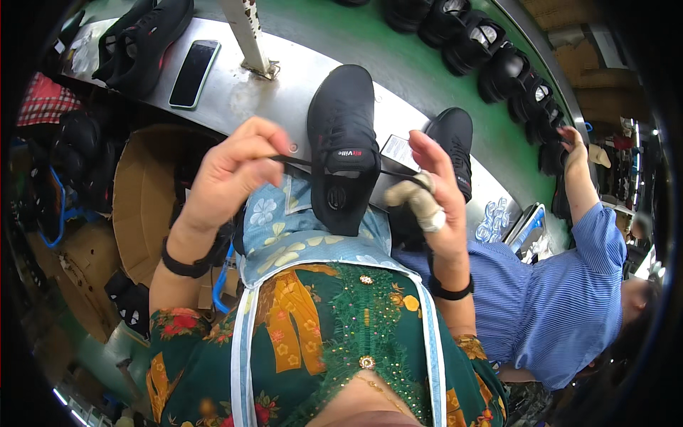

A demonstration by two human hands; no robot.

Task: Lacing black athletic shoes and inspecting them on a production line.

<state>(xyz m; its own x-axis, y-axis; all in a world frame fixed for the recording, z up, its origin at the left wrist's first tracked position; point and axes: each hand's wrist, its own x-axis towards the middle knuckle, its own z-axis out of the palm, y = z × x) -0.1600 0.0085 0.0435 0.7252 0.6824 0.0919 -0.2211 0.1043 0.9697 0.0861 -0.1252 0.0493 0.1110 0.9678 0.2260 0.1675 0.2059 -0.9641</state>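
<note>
The black shoe [343, 146] stands heel toward you at the near edge of the metal bench [284, 89], its dark lace [299, 162] drawn taut to both sides. Your left hand [228, 174] pinches one lace end; your right hand [434, 192], a finger wrapped in tape, grips the other. A second black shoe [455, 142] lies just beside your right hand. Farther off rest a phone [193, 72] and a row of black shoes [498, 60] on the green belt [398, 60]. A co-worker's hand [573, 139] reaches to that row.
</note>
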